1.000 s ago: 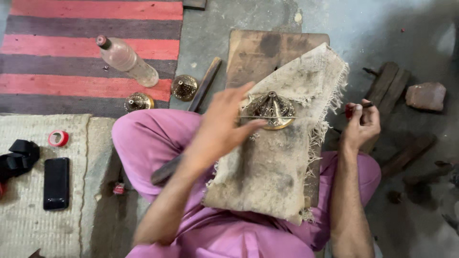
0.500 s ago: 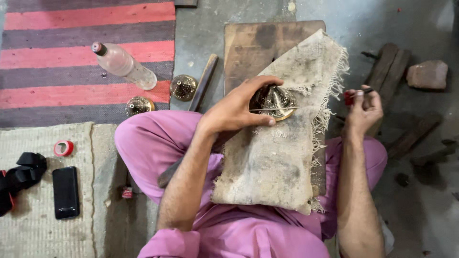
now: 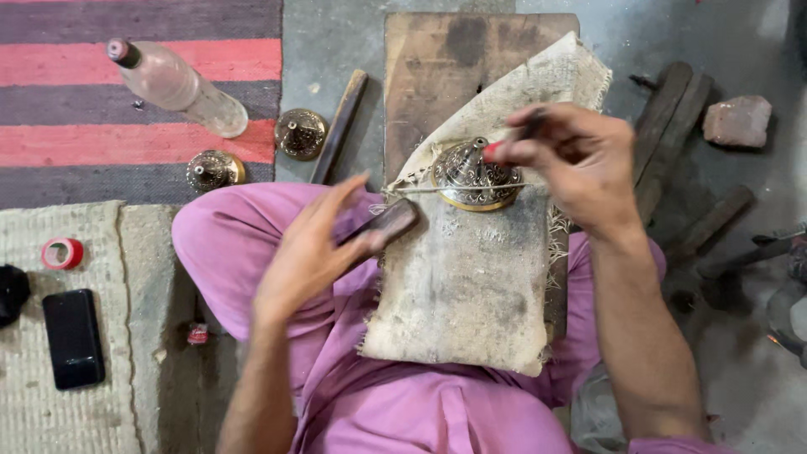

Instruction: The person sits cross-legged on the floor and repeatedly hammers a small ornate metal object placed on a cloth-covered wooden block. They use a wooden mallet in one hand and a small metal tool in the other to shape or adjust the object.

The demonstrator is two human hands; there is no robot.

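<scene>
Left hand over the pink lap, fingers loosely curled, thumb and fingertips pinching a dark flat block; block tilted, its far end touching the left edge of the sackcloth. Right hand above the cloth's upper right, fingers closed narrow around a thin dark tool, red end showing at the fingertips, just beside the brass dome, maybe touching it; contact hard to tell. Dome sitting upright on the cloth near its top, a cord running across its base. Cloth draped over the lap and over a wooden board on the floor. Left of board: dark wooden stick, two more brass pieces, one touching the striped rug. Plastic bottle lying on the rug. Lower left on the pale mat: red tape roll, black phone. Far right: wood scraps and a brick piece, well apart from the hands.
</scene>
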